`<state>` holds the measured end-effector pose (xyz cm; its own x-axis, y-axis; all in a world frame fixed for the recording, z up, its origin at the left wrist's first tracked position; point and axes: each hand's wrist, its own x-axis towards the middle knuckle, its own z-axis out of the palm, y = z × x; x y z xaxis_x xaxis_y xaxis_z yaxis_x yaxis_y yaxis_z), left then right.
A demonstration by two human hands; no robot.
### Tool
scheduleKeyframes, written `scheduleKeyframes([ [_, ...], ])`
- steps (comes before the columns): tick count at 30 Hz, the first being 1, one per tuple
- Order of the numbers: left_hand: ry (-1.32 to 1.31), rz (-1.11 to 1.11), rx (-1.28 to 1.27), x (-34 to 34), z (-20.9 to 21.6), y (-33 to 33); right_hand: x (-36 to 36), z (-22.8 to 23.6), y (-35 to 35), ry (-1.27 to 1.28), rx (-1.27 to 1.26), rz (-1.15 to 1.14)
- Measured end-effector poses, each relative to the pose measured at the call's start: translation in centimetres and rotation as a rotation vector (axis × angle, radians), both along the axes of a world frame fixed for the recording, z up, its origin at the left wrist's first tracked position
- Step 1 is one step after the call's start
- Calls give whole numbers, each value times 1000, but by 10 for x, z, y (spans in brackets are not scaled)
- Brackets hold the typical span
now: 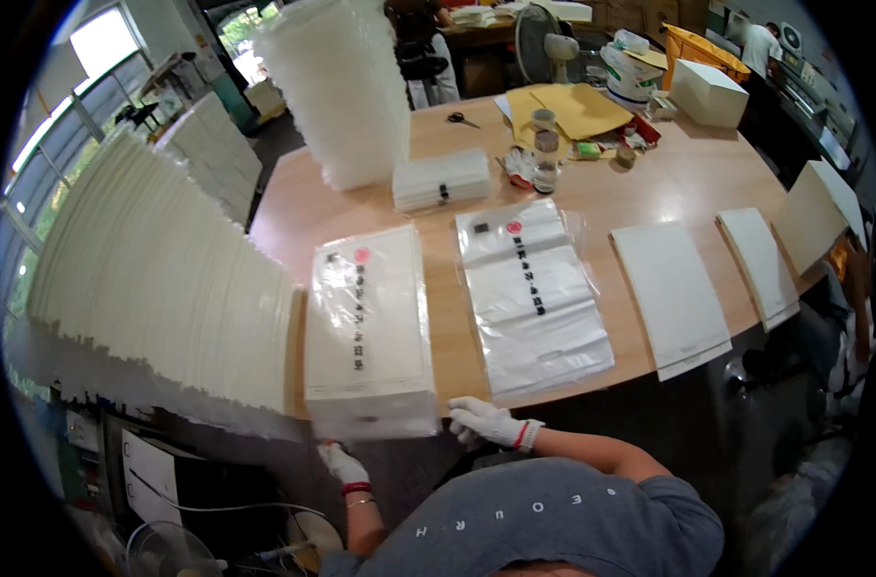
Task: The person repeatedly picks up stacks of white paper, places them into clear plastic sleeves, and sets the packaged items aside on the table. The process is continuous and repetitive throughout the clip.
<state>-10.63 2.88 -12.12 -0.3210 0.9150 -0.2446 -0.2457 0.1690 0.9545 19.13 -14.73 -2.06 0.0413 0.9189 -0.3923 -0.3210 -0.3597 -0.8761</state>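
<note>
My left hand (pixel 344 466), in a white glove with a red cuff, is just below the near left corner of a clear printed plastic bag (pixel 366 418) with a stack of white sheets (pixel 390 337) inside. Its fingers look loosely stretched and hold nothing I can see. To the right of the bag's near end, at the table edge, is my right hand (pixel 488 421), gloved too, fingers pointing left and slightly bent, with nothing visible in them. The bag's near end hangs past the table edge and looks blurred. Beside it lies a pile of flat printed bags (pixel 534 308).
A tall stack of white sheets (pixel 169 279) stands left; another white stack (pixel 342 96) rises behind. Two paper piles (pixel 671 293) (pixel 757 264) lie right. Farther back are a folded white bundle (pixel 443 180), scissors (pixel 462 120), yellow envelopes (pixel 582 108), jars (pixel 546 159) and a fan (pixel 544 46).
</note>
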Motion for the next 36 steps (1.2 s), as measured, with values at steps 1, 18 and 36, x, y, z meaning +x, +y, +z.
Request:
scheduleKeyframes([
  [1, -1, 55, -71, 11, -25, -25, 12, -5, -16, 36, -62, 7],
  [18, 877, -1546, 572, 385, 45, -103, 118, -20, -151, 6, -224, -485],
  [36, 176, -1526, 151, 442, 177, -38, 183, 20, 19, -1004, 47, -516],
])
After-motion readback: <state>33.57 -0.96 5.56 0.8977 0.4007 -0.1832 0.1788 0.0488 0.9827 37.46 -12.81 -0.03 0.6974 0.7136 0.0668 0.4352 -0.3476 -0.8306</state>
